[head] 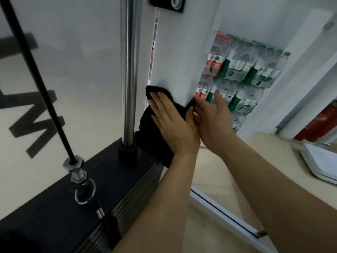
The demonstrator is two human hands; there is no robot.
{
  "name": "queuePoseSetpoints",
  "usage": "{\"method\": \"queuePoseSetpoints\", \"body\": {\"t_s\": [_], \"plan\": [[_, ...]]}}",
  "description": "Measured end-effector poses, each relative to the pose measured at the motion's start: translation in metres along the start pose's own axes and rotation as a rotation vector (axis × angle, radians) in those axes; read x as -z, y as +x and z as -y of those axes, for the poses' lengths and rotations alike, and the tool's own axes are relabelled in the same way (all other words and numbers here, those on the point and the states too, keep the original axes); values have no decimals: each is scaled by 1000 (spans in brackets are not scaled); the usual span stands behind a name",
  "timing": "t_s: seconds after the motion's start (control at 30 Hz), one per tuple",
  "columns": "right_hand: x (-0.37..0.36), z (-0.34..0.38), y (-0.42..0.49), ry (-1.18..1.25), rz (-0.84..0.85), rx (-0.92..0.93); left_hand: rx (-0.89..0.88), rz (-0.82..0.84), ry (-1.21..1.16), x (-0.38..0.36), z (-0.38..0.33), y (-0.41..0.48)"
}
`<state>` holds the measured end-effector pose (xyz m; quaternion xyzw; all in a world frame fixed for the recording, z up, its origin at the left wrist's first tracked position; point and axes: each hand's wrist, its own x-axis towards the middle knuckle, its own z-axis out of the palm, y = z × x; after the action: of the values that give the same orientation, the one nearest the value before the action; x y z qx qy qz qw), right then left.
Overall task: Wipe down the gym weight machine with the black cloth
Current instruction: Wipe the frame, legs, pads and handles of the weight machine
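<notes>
Left hand (173, 126), flat, presses my cloth (146, 125) onto the post (175, 61) for wiping; right hand (213, 121), open, apparently steadies its corner.

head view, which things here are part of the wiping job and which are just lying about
Job: black cloth, left hand pressing it flat, right hand beside it, white machine post, chrome guide rod, weight stack.
Lying about: packs of water bottles, red items at far right.

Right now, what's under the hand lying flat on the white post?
The black cloth lies under the left hand, pressed flat against the white post. The post's surface beneath the cloth is covered, so it cannot be seen.
</notes>
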<state>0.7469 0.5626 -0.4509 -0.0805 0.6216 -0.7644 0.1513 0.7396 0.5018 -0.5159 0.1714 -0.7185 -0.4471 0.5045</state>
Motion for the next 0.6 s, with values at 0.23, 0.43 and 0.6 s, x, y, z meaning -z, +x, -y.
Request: {"method": "queuePoseSetpoints", "body": {"t_s": [0.23,0.43,0.6], "plan": [[16,-43,8,180,58,-3,-8,-66,-14,-9,9,-4],[29,-81,13,230,129,-58,44,-31,-136,-11,45,-39],[39,-107,12,238,148,-78,101,26,-185,-9,54,-48]]}}
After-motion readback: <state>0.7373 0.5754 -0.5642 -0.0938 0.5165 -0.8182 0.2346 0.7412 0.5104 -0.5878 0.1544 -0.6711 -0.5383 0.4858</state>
